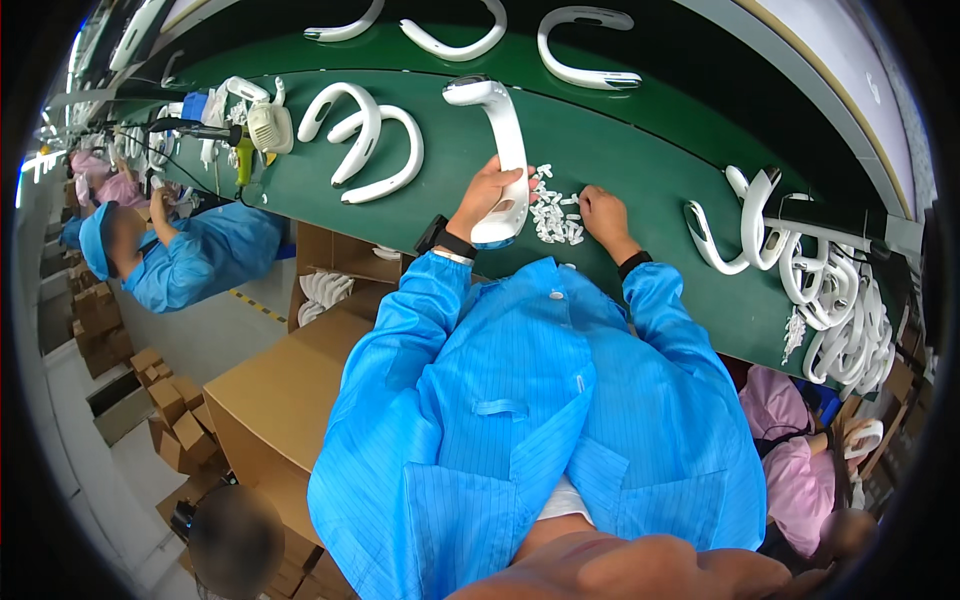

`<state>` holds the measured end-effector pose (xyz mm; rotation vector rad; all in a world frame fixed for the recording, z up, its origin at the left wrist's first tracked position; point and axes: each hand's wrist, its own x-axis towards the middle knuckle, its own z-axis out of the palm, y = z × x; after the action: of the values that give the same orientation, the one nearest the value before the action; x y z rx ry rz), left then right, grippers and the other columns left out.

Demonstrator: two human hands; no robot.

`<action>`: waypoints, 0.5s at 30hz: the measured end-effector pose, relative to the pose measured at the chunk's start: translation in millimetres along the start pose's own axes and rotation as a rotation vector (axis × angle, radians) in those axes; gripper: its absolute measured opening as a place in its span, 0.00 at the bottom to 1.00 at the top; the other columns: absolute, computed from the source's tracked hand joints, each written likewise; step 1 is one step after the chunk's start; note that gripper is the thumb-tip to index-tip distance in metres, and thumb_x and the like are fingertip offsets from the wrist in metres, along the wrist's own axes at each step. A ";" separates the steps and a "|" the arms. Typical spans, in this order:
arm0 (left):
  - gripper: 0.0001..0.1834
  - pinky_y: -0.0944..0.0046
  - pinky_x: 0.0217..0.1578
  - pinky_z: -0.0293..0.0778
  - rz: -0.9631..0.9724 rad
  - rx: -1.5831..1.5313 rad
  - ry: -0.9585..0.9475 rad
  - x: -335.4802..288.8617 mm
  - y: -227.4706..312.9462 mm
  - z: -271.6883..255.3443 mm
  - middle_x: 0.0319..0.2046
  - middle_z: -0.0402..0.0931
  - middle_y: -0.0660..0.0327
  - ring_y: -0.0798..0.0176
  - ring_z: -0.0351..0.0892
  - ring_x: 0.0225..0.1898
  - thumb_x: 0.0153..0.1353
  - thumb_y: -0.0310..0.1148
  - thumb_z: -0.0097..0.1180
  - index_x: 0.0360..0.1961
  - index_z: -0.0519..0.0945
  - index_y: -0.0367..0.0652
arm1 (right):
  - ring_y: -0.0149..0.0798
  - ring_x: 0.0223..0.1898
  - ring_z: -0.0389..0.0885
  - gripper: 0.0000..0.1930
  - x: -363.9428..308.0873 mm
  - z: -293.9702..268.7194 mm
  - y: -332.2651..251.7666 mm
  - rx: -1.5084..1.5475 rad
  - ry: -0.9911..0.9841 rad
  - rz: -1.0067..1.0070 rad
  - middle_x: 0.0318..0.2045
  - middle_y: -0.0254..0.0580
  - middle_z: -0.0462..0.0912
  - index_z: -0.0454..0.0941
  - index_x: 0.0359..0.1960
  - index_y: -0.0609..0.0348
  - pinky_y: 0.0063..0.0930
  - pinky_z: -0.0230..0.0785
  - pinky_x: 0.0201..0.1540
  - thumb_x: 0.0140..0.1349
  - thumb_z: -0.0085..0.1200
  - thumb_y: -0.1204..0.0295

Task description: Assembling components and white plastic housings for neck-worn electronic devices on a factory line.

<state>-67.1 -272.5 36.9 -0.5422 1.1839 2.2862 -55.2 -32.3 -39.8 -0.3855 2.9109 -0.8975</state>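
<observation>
My left hand (490, 190) is wrapped around a white curved neck fan (508, 140), holding it up over the green bench with its dark-tipped end pointing away from me. Just right of it lies a loose heap of small white plastic pieces (552, 218). At the heap's right edge, my right hand (605, 215) is closed with its fingers curled down. Whatever those fingers hold, if anything, is hidden. Both wrists carry dark bands.
Two more neck fans (365, 140) lie left on the green bench (440, 130), with several on the raised green surface behind. A pile of them (845, 310) crowds the right end. A yellow-green tool (243, 160) stands at left. Co-workers sit on both sides; a cardboard box (290, 380) is at lower left.
</observation>
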 end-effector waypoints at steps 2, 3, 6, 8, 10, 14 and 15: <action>0.17 0.57 0.38 0.81 0.031 -0.032 -0.025 5.9 -2.7 6.6 0.41 0.73 0.54 0.59 0.78 0.40 0.61 0.26 0.50 0.50 0.64 0.38 | 0.49 0.26 0.78 0.02 -1.3 -4.8 2.5 0.059 0.006 0.018 0.25 0.43 0.79 0.74 0.27 0.58 0.40 0.72 0.29 0.53 0.51 0.74; 0.17 0.56 0.37 0.81 0.018 0.019 -0.003 8.2 -3.0 9.1 0.40 0.73 0.55 0.59 0.77 0.38 0.59 0.24 0.51 0.49 0.65 0.38 | 0.46 0.26 0.80 0.02 -1.8 -7.0 5.2 0.118 0.015 0.032 0.24 0.42 0.80 0.74 0.28 0.58 0.36 0.73 0.28 0.55 0.51 0.75; 0.19 0.55 0.36 0.81 0.084 -0.032 -0.074 13.8 -11.1 12.3 0.39 0.72 0.56 0.59 0.77 0.37 0.57 0.22 0.51 0.49 0.65 0.39 | 0.36 0.26 0.81 0.02 -1.4 -8.1 24.8 0.923 -0.032 0.506 0.24 0.39 0.80 0.75 0.29 0.60 0.26 0.74 0.29 0.58 0.52 0.76; 0.20 0.54 0.35 0.81 0.073 -0.016 -0.094 13.1 -10.7 15.9 0.39 0.71 0.56 0.59 0.77 0.36 0.56 0.21 0.51 0.51 0.63 0.40 | 0.29 0.28 0.80 0.03 2.2 -34.8 12.5 1.087 -0.022 0.531 0.25 0.38 0.80 0.76 0.32 0.64 0.20 0.74 0.30 0.60 0.53 0.77; 0.22 0.54 0.35 0.82 0.060 -0.002 -0.122 9.0 -8.2 31.3 0.40 0.71 0.56 0.59 0.77 0.36 0.56 0.21 0.50 0.52 0.62 0.41 | 0.32 0.28 0.80 0.04 2.3 -52.1 -0.6 1.362 0.064 0.494 0.27 0.41 0.81 0.76 0.35 0.66 0.23 0.75 0.31 0.59 0.52 0.79; 0.28 0.50 0.31 0.82 0.042 -0.004 -0.139 3.4 -11.1 67.5 0.44 0.67 0.55 0.57 0.78 0.37 0.58 0.22 0.51 0.57 0.56 0.47 | 0.33 0.30 0.81 0.07 2.0 -76.0 -12.1 1.470 0.034 0.420 0.29 0.43 0.81 0.77 0.39 0.66 0.24 0.77 0.34 0.59 0.52 0.79; 0.27 0.51 0.31 0.82 0.074 -0.025 -0.150 6.1 -14.7 72.2 0.44 0.67 0.55 0.57 0.78 0.37 0.58 0.23 0.51 0.58 0.57 0.47 | 0.34 0.30 0.81 0.07 1.9 -81.7 -15.3 1.498 0.000 0.372 0.29 0.44 0.81 0.77 0.39 0.66 0.25 0.77 0.35 0.59 0.52 0.79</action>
<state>-71.5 -203.6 63.3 -0.3342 1.1212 2.3605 -65.2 -0.4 36.4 0.2670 1.4353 -2.4136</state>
